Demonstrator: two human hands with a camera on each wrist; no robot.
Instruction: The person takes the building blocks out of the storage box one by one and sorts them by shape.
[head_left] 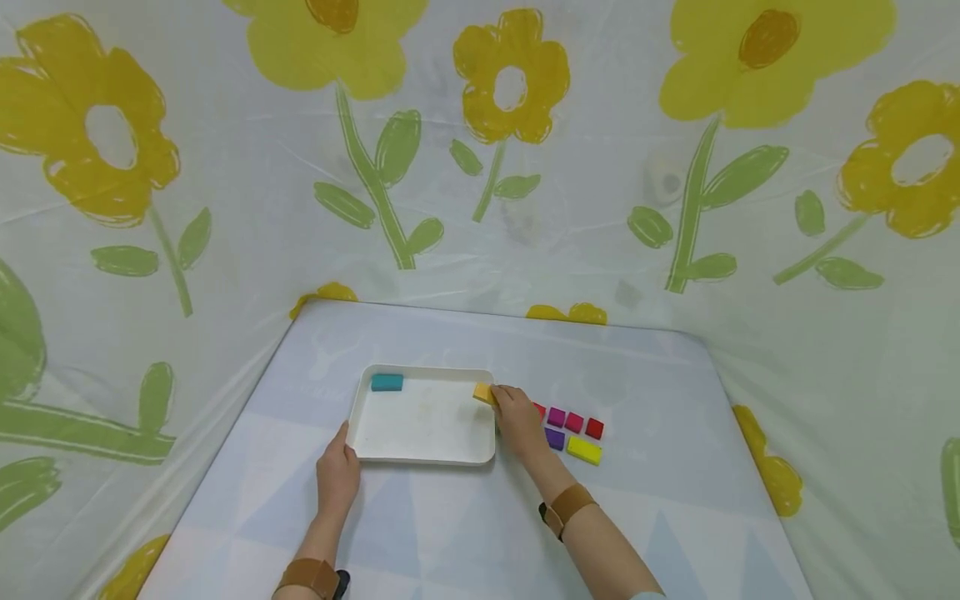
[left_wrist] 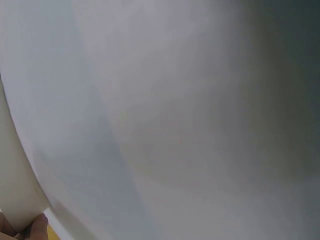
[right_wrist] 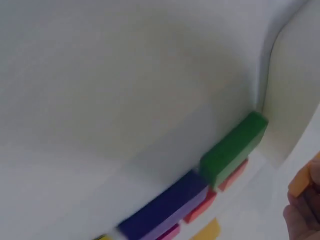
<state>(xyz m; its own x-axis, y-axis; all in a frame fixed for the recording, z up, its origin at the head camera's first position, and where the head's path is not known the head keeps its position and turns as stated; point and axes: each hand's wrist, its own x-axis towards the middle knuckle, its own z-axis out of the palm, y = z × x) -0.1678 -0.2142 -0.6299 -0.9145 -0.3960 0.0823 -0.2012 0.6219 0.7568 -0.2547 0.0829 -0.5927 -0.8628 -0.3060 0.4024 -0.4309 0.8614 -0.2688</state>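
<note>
A shallow white tray (head_left: 423, 421) lies on the table with a teal block (head_left: 387, 382) in its back left corner. My left hand (head_left: 338, 473) grips the tray's front left edge; its fingertips show small at the lower left of the left wrist view. Over the tray's back right edge, my right hand (head_left: 519, 421) pinches a yellow-orange block (head_left: 483, 392), seen at the right side of the right wrist view too. Just right of that hand lie a purple block (head_left: 555, 439), a yellow block (head_left: 584, 450) and several red and pink blocks (head_left: 574, 422), partly hidden by it.
A green block (right_wrist: 234, 148) sits close against the tray's outer wall in the right wrist view. Pale patterned cloth covers the table (head_left: 675, 500). A flower-printed curtain (head_left: 585, 225) hangs behind and along both sides.
</note>
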